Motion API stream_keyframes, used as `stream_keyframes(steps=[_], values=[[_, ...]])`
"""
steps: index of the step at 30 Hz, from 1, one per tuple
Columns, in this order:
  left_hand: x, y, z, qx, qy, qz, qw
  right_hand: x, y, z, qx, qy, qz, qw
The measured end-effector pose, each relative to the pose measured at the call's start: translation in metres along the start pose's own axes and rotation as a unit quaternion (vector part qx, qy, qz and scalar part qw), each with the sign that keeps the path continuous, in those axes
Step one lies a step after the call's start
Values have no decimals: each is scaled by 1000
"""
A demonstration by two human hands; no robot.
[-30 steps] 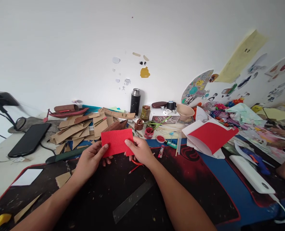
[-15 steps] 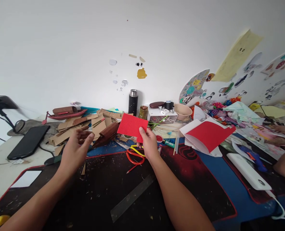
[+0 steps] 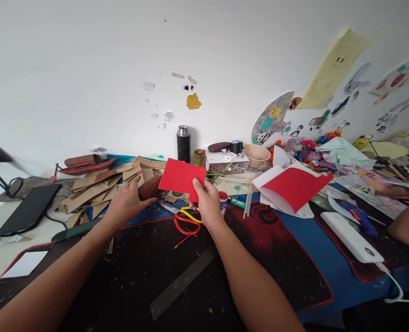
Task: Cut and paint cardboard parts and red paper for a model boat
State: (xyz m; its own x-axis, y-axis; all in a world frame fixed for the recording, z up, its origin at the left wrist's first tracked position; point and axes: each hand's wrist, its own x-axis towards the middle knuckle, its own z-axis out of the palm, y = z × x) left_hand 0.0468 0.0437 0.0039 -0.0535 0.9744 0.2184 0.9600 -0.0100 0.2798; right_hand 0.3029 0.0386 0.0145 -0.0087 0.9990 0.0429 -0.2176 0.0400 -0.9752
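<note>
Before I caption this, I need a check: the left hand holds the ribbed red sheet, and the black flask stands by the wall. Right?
Wrong hand: in the head view, the right hand holds the ribbed red sheet. The black flask does stand by the wall.

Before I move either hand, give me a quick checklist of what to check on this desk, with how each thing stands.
1. Red corrugated card held: ok, pinched between the right hand's thumb and fingers.
2. Left hand clear of the brown piece: cannot tell; thumb and fingers are spread close to it, but contact is unclear.
3. Red and yellow scissor handles well away from the hands: not ok, they lie close by the right hand.
4. Clear ruler flat: ok, it lies on the dark mat between the forearms.
5. Black flask upright: ok, standing near the wall.
</note>
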Motion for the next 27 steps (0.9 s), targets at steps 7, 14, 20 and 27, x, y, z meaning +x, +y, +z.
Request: stream_keyframes(steps=[7,14,20,27], values=[[5,-10,6,-8,-34,-17,999,-4,-3,2,-20,-21,-4,1000],[12,-10,-3,-83,-62,7,995,-4,-2,2,-13,-18,-1,1000],[9,-24,-44,-126,-106,39,986,-5,-3,1,-13,-13,-3,1000],[3,-48,-67,-91,-140,92,982,-5,-4,0,-31,-5,-18,999]])
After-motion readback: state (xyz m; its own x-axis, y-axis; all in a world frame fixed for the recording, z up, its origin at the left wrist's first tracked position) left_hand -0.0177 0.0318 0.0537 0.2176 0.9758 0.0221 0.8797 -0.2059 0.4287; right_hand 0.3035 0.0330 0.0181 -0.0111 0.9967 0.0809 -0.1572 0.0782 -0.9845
